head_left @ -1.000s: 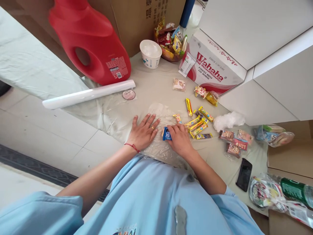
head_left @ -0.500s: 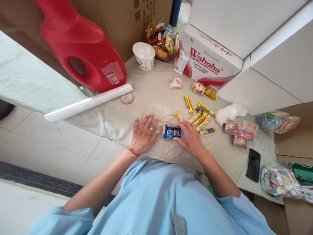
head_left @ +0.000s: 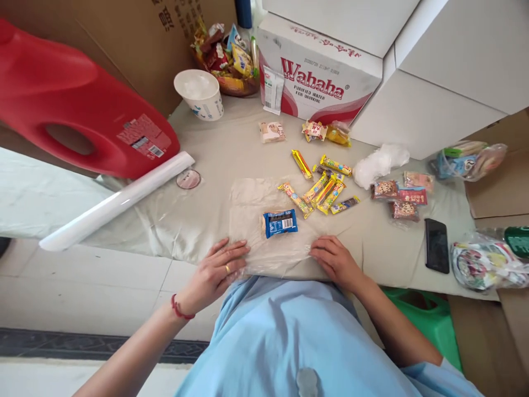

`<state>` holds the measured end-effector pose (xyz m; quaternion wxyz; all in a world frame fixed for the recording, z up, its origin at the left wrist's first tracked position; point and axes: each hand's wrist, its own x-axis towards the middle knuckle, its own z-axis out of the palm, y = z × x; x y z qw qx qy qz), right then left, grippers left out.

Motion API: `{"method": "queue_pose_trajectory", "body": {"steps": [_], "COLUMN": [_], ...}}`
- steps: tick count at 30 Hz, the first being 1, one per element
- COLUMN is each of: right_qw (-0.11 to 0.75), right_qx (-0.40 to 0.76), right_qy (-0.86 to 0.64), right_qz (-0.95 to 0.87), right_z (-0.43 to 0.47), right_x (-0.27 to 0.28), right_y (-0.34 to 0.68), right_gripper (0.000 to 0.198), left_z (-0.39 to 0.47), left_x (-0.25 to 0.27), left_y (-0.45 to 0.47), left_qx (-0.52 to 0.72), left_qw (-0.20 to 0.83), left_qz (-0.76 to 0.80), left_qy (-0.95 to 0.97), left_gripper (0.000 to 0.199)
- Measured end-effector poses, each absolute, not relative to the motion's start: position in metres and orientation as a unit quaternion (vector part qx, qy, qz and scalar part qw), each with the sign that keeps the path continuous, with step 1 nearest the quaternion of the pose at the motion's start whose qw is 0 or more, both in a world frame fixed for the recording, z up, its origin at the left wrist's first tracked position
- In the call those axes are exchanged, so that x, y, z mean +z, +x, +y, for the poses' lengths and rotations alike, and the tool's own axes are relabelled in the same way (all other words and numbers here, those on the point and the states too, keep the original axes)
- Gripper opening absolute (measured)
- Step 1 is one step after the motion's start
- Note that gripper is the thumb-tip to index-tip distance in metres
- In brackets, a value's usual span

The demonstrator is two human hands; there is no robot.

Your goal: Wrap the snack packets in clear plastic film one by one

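A blue-wrapped snack packet [head_left: 281, 223] lies on a thin sheet of clear plastic film [head_left: 248, 204] spread over the table in front of me. My left hand [head_left: 221, 266], with a ring and a red bracelet, is at the film's near left edge, its fingers pressed together on the film. At the near right edge, my right hand [head_left: 336, 260] has curled fingertips closed on the film. Neither hand touches the blue packet. Several yellow snack sticks [head_left: 326, 190] lie just beyond it, one overlapping the film.
A white roll [head_left: 119, 201] and a red jug [head_left: 82, 110] stand to the left. Behind are a paper cup [head_left: 202, 96], a snack basket [head_left: 235, 85] and a Wahaha carton [head_left: 318, 82]. Rightward lie small snack packs [head_left: 399, 198], crumpled plastic [head_left: 378, 165] and a phone [head_left: 437, 245].
Both hands have drawn back toward me from beside the blue packet to the film's near edges. My right hand has let go of the packet. The camera view has shifted.
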<state>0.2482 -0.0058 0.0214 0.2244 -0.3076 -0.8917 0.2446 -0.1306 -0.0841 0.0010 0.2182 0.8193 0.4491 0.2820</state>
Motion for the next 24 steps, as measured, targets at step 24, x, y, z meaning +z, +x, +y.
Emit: {"method": "queue_pose_trajectory", "body": {"steps": [24], "right_qw": [0.096], "right_qx": [0.206], "right_qy": [-0.325], "right_qz": [-0.918], "right_z": [0.082], "right_x": [0.061], "right_y": [0.134], "right_gripper": [0.028], "left_z": [0.004], "left_x": [0.029], "left_y": [-0.126], "left_qx": [0.364], "left_qw": [0.130], "left_qz": [0.767], "left_qy": [0.511], "left_gripper": [0.031]}}
